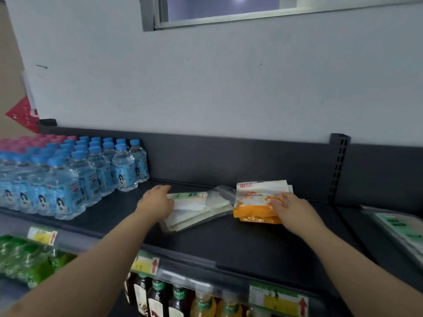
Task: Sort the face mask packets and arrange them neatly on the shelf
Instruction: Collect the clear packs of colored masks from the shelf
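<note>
Forearms reach over dark shelf (229, 243). Left hand (158, 201): fingers straight, pressing green-white mask packets (196, 209) (long axis slanting far-right). Right hand (295, 211): fingers spread atop orange mask packets (254, 211), just beside, rightward.

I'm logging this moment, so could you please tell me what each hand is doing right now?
Left hand: open, fingers resting on the green-and-white packets.
Right hand: fingers on the orange packets; grip cannot be told.
</note>
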